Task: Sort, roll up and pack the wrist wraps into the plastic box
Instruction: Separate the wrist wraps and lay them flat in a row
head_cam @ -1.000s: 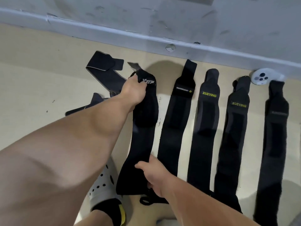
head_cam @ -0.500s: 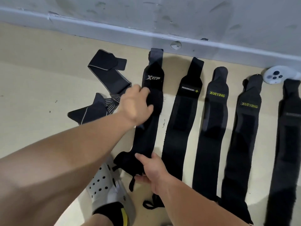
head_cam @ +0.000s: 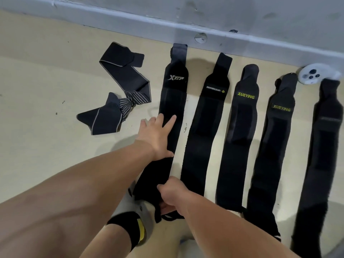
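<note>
the xtep wrap (head_cam: 172, 101) is lying straight on the floor (head_cam: 46, 81) just beside the manueklear wrap (head_cam: 204, 136), the left grip (head_cam: 158, 135) pressing it open and flat-fingered, the right grip (head_cam: 171, 194) pinching its near end.

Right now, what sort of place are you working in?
Likely an indoor room, worked at ground level: a beige floor meeting a scuffed grey wall base, wrist wraps laid in a row on it, and a shoe beside them.

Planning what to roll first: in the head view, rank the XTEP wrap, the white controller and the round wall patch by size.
Largest to smallest:
XTEP wrap
white controller
wall patch
</note>
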